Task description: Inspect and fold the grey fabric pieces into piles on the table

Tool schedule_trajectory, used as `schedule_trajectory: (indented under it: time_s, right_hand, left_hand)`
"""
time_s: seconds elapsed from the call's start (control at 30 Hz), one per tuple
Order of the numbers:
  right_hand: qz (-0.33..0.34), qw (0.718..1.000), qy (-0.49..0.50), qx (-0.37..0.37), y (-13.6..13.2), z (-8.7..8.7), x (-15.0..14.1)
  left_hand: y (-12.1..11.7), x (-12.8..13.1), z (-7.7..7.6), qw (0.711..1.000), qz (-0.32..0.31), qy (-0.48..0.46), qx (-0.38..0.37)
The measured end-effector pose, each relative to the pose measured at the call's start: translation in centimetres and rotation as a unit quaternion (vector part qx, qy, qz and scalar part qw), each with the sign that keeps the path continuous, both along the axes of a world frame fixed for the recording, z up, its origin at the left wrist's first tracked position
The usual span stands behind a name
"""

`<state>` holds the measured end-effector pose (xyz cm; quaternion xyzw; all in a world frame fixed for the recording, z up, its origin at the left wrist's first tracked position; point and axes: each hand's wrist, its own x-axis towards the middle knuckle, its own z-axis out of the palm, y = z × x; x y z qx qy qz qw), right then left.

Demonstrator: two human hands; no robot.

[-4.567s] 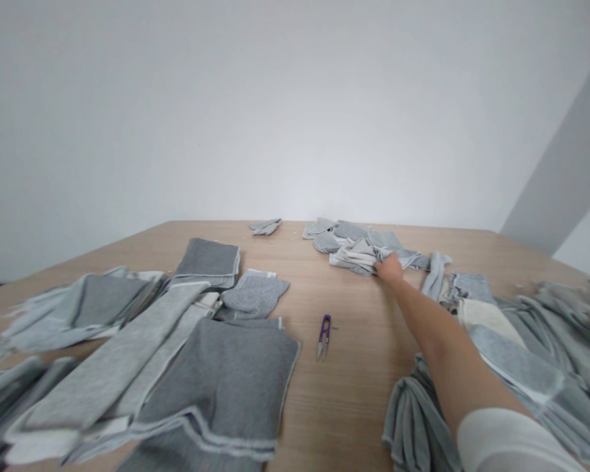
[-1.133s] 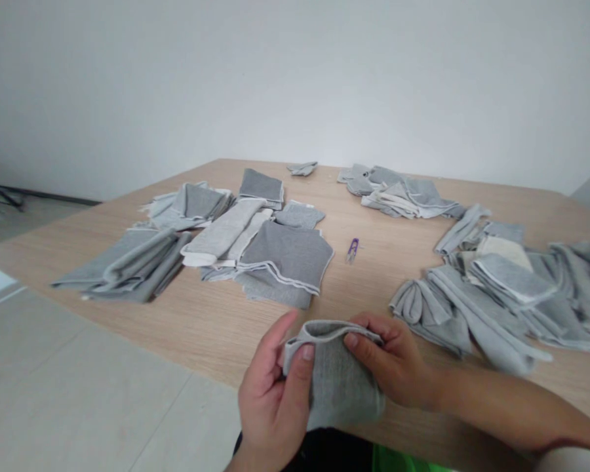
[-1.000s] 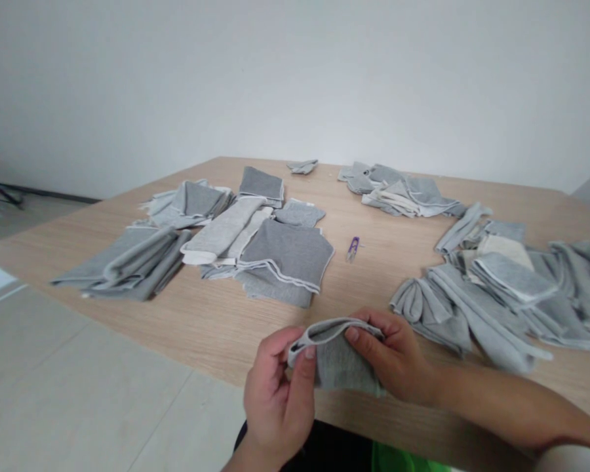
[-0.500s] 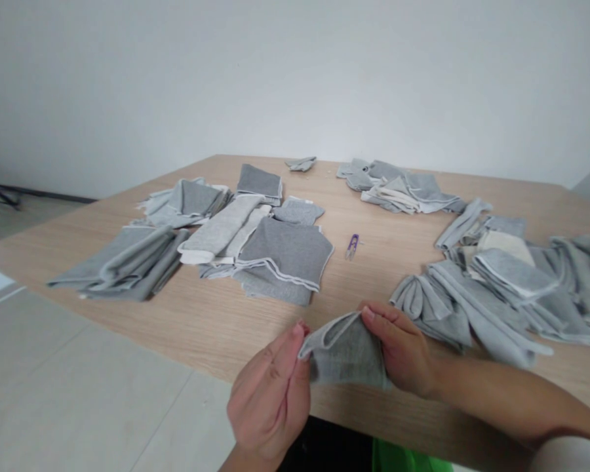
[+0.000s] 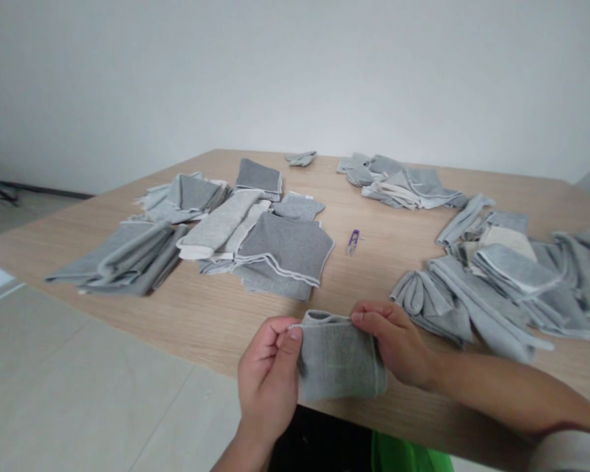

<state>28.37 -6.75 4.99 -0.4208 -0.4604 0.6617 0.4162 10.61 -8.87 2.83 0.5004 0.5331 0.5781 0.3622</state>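
Note:
A small grey piece of fabric (image 5: pixel 341 364) with a pale stitched edge hangs between my hands, just over the table's front edge. My left hand (image 5: pixel 271 370) pinches its upper left corner, thumb on the near side. At the upper right corner, my right hand (image 5: pixel 393 341) grips it between thumb and fingers. The top of the fabric gapes a little, showing a fold or second layer behind. Beyond my hands, a pair of purple thread snips (image 5: pixel 354 242) lies on the table (image 5: pixel 368 275).
Grey fabric pieces with white edging (image 5: pixel 288 246) lie in overlapping stacks left of centre. Folded grey cloth (image 5: pixel 128 259) sits near the left edge. Loose fabric heaps (image 5: pixel 501 282) spread across the right, and another pile (image 5: pixel 403 182) is at the back. Something green (image 5: pixel 408 453) shows below the table.
My left hand has turned and now pinches the fabric's corner with the thumb in front. The fabric has swung to face me, spread flatter between both hands.

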Motion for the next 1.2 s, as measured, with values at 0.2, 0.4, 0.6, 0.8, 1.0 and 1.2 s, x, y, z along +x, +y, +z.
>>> schedule_trajectory:
  time_s: [0.2, 0.4, 0.6, 0.8, 1.0, 1.2]
  right_hand:
    - [0.076, 0.996, -0.048, 0.008, 0.2, 0.6, 0.0]
    - [0.095, 0.992, -0.082, 0.015, 0.5, 0.4, 0.5]
    - [0.068, 0.996, -0.049, -0.022, 0.8, 0.5, 0.6]
    - [0.047, 0.997, -0.06, 0.021, 0.9, 0.4, 0.5]
    - [0.053, 0.984, -0.144, 0.093, 0.1, 0.2, 0.0]
    - [0.01, 0.982, -0.171, 0.079, 0.4, 0.6, -0.2]
  left_hand:
    - [-0.1, 0.0, -0.1, 0.997, -0.031, 0.05, 0.048]
    - [0.1, -0.4, -0.6, 0.941, -0.059, 0.226, 0.244]
    - [-0.2, -1.0, -1.4, 0.909, -0.052, 0.236, 0.34]
    - [-0.5, -1.1, -1.6, 0.945, -0.052, 0.102, 0.307]
    - [-0.2, -0.6, -2.1, 0.967, -0.037, 0.112, 0.226]
    - [-0.4, 0.0, -2.3, 0.931, 0.067, 0.216, 0.285]
